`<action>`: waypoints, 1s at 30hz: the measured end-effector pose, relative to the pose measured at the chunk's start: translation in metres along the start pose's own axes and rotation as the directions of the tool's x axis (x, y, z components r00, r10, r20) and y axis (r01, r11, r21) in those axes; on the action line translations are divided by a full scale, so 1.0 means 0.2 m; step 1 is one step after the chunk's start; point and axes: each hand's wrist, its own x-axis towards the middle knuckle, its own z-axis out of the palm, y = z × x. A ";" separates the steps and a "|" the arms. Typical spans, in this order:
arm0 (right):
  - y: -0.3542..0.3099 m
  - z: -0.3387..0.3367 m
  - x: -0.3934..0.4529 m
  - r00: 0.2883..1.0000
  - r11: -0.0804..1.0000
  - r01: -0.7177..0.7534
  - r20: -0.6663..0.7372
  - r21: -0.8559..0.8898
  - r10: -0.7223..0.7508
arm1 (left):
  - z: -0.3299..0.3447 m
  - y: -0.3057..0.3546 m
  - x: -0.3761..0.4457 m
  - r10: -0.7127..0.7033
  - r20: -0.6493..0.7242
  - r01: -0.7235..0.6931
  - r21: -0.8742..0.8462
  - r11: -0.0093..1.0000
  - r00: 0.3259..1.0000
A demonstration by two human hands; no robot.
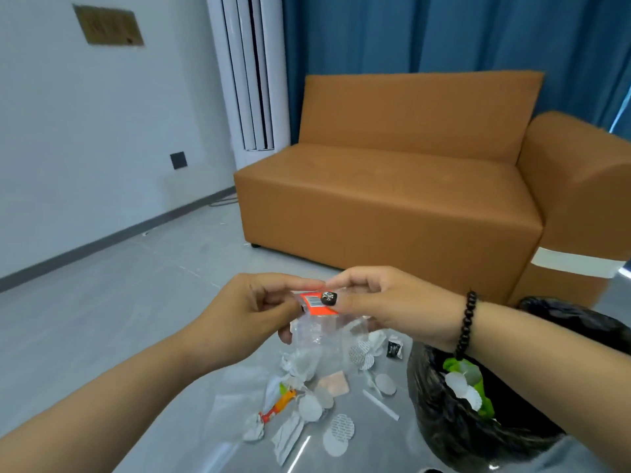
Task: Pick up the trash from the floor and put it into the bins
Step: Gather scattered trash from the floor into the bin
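Both hands up in front of the sofa [392, 199], above the trash pile on the floor [102, 319]. Left hand [246, 312] and right hand [392, 302] both pinch one clear bag [321, 332] with an orange barcode label [316, 303] at its top edge; thumbs and forefingers clamped on that top edge, fingertips nearly meeting. Bag hangs down from the hands, off the floor. Right thumb has a dark decorated nail [329, 298] pressed on the label. Black bead bracelet [466, 322] on the right wrist.

Bin [444, 404] with black liner stands just right of the pile, under the right forearm; inside it green scraps [485, 401] and white round pads [462, 387].

Pile left of the bin, on the floor: more white round pads [338, 435], some dotted; a white stick [380, 404]; a tan square [333, 384]; an orange wrapper [278, 407]; crumpled white paper [254, 430]; a small black-and-white packet [394, 349] close to the bin's rim. Clear plastic sheet [235, 397] lies under part of the pile, left side.

Behind the sofa: blue curtain [444, 32]. Left of the sofa: white standing air conditioner [249, 73], dark wall socket [178, 160], brown plaque [108, 25] higher on the wall.
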 end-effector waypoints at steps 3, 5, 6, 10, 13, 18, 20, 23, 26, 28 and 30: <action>0.01 0.04 -0.01 0.999 0.987 0.039 -0.023 0.156 -0.036 | -0.03 -0.01 -0.02 -0.079 0.003 0.079 0.051 0.996 0.997; 0.01 0.05 -0.01 0.995 0.983 0.072 -0.085 0.170 -0.058 | -0.04 -0.03 -0.04 -0.143 0.022 0.141 0.067 0.988 0.990; 0.01 0.05 -0.02 0.992 0.979 0.080 -0.114 0.188 -0.059 | -0.04 -0.03 -0.05 -0.174 0.035 0.172 0.057 0.983 0.984; 0.03 0.09 -0.05 0.988 0.967 0.072 -0.153 0.244 -0.035 | -0.03 -0.06 -0.12 -0.297 0.104 0.306 -0.091 0.948 0.949; 0.05 0.13 -0.06 0.983 0.970 0.079 -0.177 0.230 -0.038 | 0.00 -0.07 -0.15 -0.290 0.134 0.313 -0.213 0.926 0.948; 0.06 0.17 -0.05 0.968 0.962 0.057 -0.249 0.267 0.012 | 0.03 -0.06 -0.14 -0.280 0.058 0.286 -0.223 0.932 0.958; 0.07 0.16 -0.04 0.956 0.967 0.007 -0.285 0.254 0.067 | 0.03 -0.06 -0.14 -0.283 0.013 0.278 -0.234 0.932 0.959; 0.08 0.14 -0.03 0.953 0.956 -0.055 -0.270 0.288 0.136 | 0.02 -0.08 -0.13 -0.289 -0.024 0.276 -0.236 0.932 0.957; 0.09 0.13 -0.03 0.967 0.902 -0.049 -0.204 0.430 0.150 | 0.03 -0.10 -0.13 -0.309 -0.009 0.300 -0.223 0.928 0.951; 0.11 0.14 -0.02 0.971 0.882 -0.037 -0.191 0.470 0.143 | 0.04 -0.11 -0.13 -0.330 0.001 0.323 -0.218 0.921 0.944; 0.13 0.14 -0.01 0.975 0.884 -0.032 -0.180 0.466 0.131 | 0.06 -0.13 -0.13 -0.354 0.020 0.349 -0.214 0.912 0.935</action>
